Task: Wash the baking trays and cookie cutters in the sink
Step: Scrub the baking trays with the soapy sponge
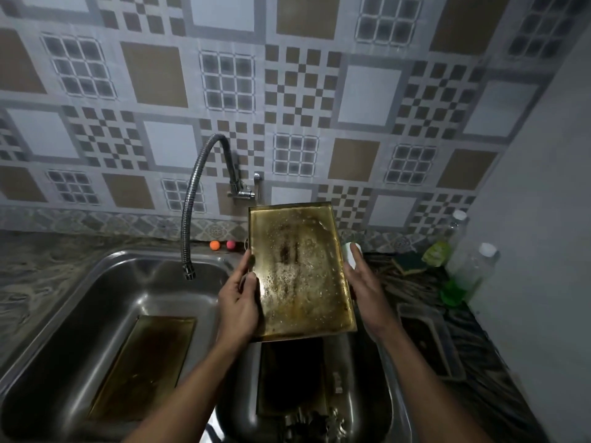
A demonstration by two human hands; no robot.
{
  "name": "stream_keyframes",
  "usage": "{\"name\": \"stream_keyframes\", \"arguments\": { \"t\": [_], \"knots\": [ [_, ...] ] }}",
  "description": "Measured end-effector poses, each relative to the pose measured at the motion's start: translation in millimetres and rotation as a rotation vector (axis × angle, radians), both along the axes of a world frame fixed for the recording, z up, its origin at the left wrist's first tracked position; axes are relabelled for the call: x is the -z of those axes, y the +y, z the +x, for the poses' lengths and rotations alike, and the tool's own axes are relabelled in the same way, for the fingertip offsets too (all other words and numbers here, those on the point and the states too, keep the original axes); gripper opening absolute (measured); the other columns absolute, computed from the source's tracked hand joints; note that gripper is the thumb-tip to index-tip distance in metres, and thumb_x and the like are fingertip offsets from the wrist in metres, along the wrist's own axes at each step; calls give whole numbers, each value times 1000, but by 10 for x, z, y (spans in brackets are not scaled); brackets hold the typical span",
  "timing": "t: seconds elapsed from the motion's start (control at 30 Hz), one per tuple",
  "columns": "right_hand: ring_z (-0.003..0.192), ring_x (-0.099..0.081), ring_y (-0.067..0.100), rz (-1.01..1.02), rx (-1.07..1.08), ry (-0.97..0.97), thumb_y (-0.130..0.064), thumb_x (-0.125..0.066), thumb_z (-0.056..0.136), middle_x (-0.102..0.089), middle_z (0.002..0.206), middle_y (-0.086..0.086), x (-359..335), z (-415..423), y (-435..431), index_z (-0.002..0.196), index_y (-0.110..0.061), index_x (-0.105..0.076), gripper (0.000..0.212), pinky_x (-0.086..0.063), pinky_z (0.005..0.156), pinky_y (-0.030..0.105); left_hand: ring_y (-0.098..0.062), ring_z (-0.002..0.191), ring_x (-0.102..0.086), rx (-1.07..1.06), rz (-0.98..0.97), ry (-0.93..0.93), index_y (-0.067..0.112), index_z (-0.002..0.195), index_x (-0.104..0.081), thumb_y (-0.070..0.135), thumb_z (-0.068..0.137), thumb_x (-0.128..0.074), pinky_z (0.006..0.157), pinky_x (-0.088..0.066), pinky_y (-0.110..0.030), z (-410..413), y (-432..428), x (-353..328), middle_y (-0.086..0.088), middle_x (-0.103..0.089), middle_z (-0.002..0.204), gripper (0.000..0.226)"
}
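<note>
A wet, stained golden baking tray (300, 270) is held tilted up above the sink (96, 282). My left hand (238, 305) grips its left edge, thumb on the front. My right hand (364, 286) holds the right edge, one finger pointing up along it. A second golden tray (144, 362) lies flat in the left basin. A dark tray (291, 378) lies in the right basin below the held one. Small metal pieces, probably cookie cutters (313, 422), lie in dim light at the near end of that basin.
The flexible faucet (192, 215) hangs over the left basin with no water visible. Another tray (428, 340) rests on the dark counter at right. Plastic bottles (473, 266), a green sponge (411, 262) and green packets stand at the back right. Two small balls (222, 245) sit behind the sink.
</note>
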State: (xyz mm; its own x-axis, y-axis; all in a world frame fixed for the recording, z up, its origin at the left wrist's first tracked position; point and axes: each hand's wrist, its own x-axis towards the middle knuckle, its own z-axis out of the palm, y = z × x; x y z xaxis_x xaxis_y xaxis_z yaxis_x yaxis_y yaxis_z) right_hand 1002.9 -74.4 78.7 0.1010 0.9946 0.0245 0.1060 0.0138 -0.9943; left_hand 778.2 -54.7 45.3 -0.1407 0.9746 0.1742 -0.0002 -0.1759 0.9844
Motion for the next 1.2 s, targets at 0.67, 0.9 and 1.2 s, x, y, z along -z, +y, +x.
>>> {"name": "stream_keyframes", "arguments": {
  "t": [0.67, 0.9, 1.2],
  "knots": [
    [140, -32, 4, 100, 72, -282, -6, -46, 99, -35, 154, -7, 89, -403, -137, 150, -32, -33, 58, -36, 111, 23, -28, 143, -31, 165, 31, 551, 39, 152, -26, 52, 94, -54, 116, -31, -52, 715, 431, -817, -4, -31, 157, 67],
    [118, -33, -26, 122, 24, -444, -5, -50, 96, -31, 153, -9, 65, -471, -224, 152, -23, -28, 63, -30, 83, -7, -33, 151, -9, 176, -21, 527, 40, 153, -25, 38, 104, -36, 119, -16, -48, 747, 430, -769, -15, -13, 163, 50],
    [130, -35, -9, 215, 16, -422, -29, -72, 84, -38, 144, -21, -49, -577, -266, 136, -39, -43, 61, -31, 98, 9, -17, 138, -43, 34, 28, 299, 25, 153, -31, 13, 96, -55, 114, -38, -38, 572, 345, -838, -3, -46, 150, 63]
  ]
}}
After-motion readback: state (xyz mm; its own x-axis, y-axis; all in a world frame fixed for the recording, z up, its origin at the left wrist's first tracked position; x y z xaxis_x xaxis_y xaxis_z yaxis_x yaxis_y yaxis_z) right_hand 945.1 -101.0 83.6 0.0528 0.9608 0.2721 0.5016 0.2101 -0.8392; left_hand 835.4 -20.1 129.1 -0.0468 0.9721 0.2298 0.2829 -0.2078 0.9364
